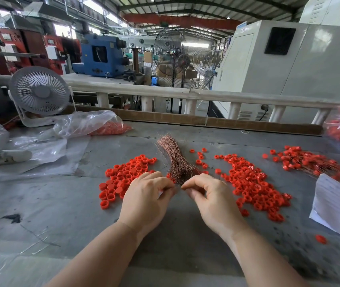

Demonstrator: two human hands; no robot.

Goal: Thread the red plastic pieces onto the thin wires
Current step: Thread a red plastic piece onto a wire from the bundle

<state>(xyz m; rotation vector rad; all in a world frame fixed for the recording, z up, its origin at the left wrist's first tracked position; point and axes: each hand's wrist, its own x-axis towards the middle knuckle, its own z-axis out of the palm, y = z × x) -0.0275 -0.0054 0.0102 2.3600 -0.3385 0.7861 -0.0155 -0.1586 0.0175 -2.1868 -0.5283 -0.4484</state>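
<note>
Factory machines and a tall black cage fan (182, 59) fill the background behind a grey, scuffed table (61, 204). On it lie 2 loose heaps of small red plastic ring pieces, one at the left (123, 177) and a wider one at the right (251, 183), with a fanned bundle of thin copper-coloured wires (174, 160) between them. Just in front of the bundle's near end, the left hand (146, 201) and right hand (210, 200) meet, fingers pinched together; each probably grips a wire or a piece, but what they hold is too small to tell. Likely risks: the fine wire bends or misses the hole, or a piece slips and rolls off among the others.
</note>
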